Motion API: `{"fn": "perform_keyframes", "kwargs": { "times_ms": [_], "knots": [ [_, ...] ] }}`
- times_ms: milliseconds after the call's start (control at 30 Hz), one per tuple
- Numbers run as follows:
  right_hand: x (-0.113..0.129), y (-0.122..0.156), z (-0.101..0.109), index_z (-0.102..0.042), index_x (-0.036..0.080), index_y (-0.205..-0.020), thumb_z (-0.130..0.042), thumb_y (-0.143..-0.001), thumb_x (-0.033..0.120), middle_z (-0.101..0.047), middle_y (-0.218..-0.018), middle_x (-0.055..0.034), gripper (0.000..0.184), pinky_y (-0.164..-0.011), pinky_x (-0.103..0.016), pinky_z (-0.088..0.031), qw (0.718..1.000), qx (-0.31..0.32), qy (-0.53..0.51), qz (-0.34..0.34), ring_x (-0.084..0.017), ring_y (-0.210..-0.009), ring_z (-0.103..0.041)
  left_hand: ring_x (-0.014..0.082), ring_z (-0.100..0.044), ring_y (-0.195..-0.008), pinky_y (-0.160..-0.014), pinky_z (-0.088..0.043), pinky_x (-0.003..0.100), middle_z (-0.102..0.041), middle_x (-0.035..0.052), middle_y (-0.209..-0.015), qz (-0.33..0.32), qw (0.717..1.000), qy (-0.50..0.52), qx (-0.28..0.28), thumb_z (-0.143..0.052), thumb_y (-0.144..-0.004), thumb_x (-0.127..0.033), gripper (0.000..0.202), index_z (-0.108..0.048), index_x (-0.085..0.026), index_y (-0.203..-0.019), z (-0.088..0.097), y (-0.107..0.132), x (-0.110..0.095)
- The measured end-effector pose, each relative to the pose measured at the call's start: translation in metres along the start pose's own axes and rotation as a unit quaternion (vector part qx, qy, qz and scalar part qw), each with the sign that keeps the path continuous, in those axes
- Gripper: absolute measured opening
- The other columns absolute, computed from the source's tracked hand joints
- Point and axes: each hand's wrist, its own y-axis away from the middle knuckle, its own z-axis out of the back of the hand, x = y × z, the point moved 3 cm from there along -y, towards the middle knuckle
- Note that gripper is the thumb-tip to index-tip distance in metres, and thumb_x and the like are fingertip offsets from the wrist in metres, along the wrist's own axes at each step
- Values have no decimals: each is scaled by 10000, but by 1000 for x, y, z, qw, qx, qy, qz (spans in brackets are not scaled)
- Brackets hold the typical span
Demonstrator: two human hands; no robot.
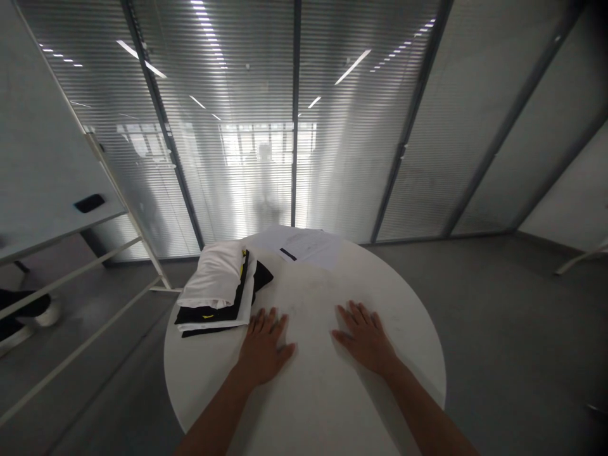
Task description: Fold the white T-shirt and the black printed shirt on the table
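My left hand [265,348] lies flat on the round white table [308,405], fingers spread and pointing away from me. Just beyond its fingertips, to the left, sits a stack of folded clothes [213,278], white and black in layers, with small yellow marks on the black ones. A white folded garment is on top. My right hand [363,335] also rests palm down on the tabletop, fingers apart, holding nothing. Bare table surface separates the two hands.
Sheets of paper [308,246] with a small black strip lie at the table's far edge. A whiteboard [47,139] on a white frame stands at the left, with a dark eraser-like object [89,202] on it. A person's shoe [47,313] shows behind the frame. Glass panels with blinds [346,152] stand beyond.
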Motion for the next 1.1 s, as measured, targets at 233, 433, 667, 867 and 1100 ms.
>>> {"fn": "perform_keyframes", "kwargs": {
  "times_ms": [233,433,667,867,1100],
  "knots": [
    [-2,-1,0,-337,254,-1492,-256,-879,730,-242,-1566,-113,780,-1126,-575,-140,1000,3,-8,-4,-332,-1446,-185,355,-267,-1419,-1123,-265,563,-315,97,-1547,-2,1000,-3,-1,-337,-908,-629,671,-334,-296,-1490,-1,0,0],
    [-2,-1,-1,-372,246,-1477,-298,-893,690,-269,-1554,-119,737,-1118,-579,-166,1000,-13,-11,-1,-337,-1438,-208,349,-287,-1412,-1117,-285,551,-337,93,-1537,-3,1000,-10,-10,-354,-902,-631,666,-351,-303,-1482,-3,0,1],
    [-4,-3,-4,-395,268,-1462,-320,-885,690,-302,-1544,-108,718,-1110,-579,-182,999,-28,-15,-3,-336,-1427,-230,354,-284,-1412,-1112,-292,556,-342,88,-1536,-1,1000,-8,-12,-359,-899,-635,670,-351,-305,-1482,-4,0,3],
    [-5,-3,-3,-393,292,-1458,-312,-877,710,-303,-1547,-89,721,-1114,-558,-180,1000,-16,-18,-12,-311,-1431,-229,348,-276,-1416,-1117,-278,556,-325,81,-1546,-2,1000,-1,1,-335,-899,-648,679,-346,-304,-1483,-2,1,3],
    [-6,-5,-1,-423,294,-1439,-377,-864,696,-334,-1531,-94,703,-1105,-543,-202,999,-23,-18,-15,-314,-1414,-261,353,-267,-1419,-1117,-268,556,-321,87,-1548,5,1000,2,14,-330,-895,-657,686,-358,-297,-1478,2,0,1]
  ]
}}
